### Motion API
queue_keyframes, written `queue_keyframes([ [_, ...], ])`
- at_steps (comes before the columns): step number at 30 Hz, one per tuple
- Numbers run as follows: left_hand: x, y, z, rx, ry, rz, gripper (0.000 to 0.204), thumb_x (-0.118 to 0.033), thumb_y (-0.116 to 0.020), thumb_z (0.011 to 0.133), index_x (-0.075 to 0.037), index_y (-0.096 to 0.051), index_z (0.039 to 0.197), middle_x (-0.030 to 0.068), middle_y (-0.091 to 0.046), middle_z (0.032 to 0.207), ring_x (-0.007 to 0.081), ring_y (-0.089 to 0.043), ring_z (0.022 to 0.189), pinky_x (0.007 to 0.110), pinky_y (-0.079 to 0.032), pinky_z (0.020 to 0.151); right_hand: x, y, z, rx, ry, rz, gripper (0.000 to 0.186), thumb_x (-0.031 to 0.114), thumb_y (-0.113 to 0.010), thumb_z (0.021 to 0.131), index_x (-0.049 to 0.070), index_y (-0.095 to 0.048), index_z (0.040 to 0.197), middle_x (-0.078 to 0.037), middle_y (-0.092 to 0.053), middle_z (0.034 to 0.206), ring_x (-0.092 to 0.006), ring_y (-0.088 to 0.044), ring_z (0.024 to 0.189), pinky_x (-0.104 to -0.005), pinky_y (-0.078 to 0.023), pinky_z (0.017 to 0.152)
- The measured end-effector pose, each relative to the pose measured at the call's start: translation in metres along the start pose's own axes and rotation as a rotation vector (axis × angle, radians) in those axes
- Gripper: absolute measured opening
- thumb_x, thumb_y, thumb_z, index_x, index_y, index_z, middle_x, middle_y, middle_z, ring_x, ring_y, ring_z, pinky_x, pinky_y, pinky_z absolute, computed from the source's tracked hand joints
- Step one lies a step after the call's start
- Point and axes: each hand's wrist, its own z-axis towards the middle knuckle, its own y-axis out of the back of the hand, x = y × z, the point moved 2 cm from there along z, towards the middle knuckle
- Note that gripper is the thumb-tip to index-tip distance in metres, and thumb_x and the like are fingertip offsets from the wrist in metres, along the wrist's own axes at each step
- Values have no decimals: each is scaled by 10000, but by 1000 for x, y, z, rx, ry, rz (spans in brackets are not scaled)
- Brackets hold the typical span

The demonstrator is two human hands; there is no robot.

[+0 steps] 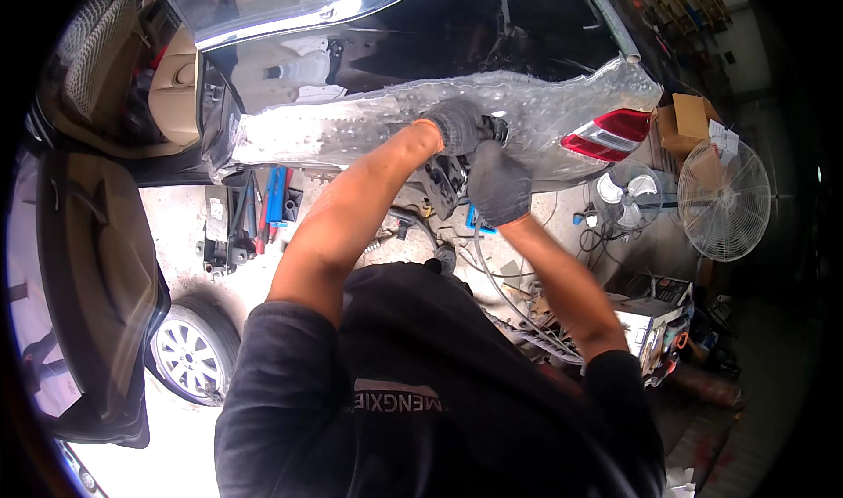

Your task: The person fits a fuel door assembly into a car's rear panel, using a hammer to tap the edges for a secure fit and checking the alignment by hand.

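My left hand (455,127), in a dark grey knitted glove, is closed around a dark tool (495,130) at the lower part of the car's rear side panel (369,116). My right hand (500,186), gloved the same way, is closed just below and to the right of it, at the tool's near end. Both gloves hide most of the tool, so its kind does not show. The panel's lower band is sanded to bare, dented metal, with glossy black paint above. A red and clear tail light (610,135) sits to the right of my hands.
At the left stands an open car door (88,278), with a wheel (189,353) near it. Red and blue tools (277,199) lie below the sill. Hoses and cables (518,296) cross the floor. Right are a large fan (725,199), a cardboard box (683,125) and a cluttered box (645,318).
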Motion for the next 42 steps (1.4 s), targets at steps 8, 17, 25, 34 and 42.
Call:
queue_keyframes([
  [8,8,1,5,3,-26,94,499,-495,-583,904,-28,-757,932,227,-707,948,364,-684,919,429,-517,868,9,26,6,132,-124,150,246,266,-515,991,49,-625,955,-139,-634,768,-333,-624,661,-450,-492,640],
  [17,2,0,7,-31,-81,57,468,-462,-593,922,-22,-750,956,225,-707,983,360,-688,897,435,-528,853,-12,-57,-22,-142,-845,957,337,272,-478,998,-18,-646,1029,-225,-693,914,-404,-658,850,-456,-495,733],
  [25,-8,12,-18,-353,-155,-179,329,-319,-665,932,1,-739,944,199,-719,883,312,-701,777,402,-537,755,8,14,0,-60,-136,173,194,185,-495,968,51,-626,1017,-222,-641,775,-368,-671,695,-496,-514,637],
  [34,-1,-71,-101,-1186,-28,-486,223,-162,-548,1025,19,-669,1072,142,-687,1031,203,-639,969,334,-496,871,12,18,9,29,-349,327,249,193,-484,950,4,-632,1015,-233,-666,815,-392,-665,740,-501,-507,667],
  [42,44,-100,-153,-970,327,-601,224,-171,-578,1012,11,-708,1021,66,-716,958,137,-652,838,287,-522,771,11,21,9,-115,-1,53,218,246,-653,850,39,-589,877,-140,-628,570,-279,-638,460,-451,-512,488],
])
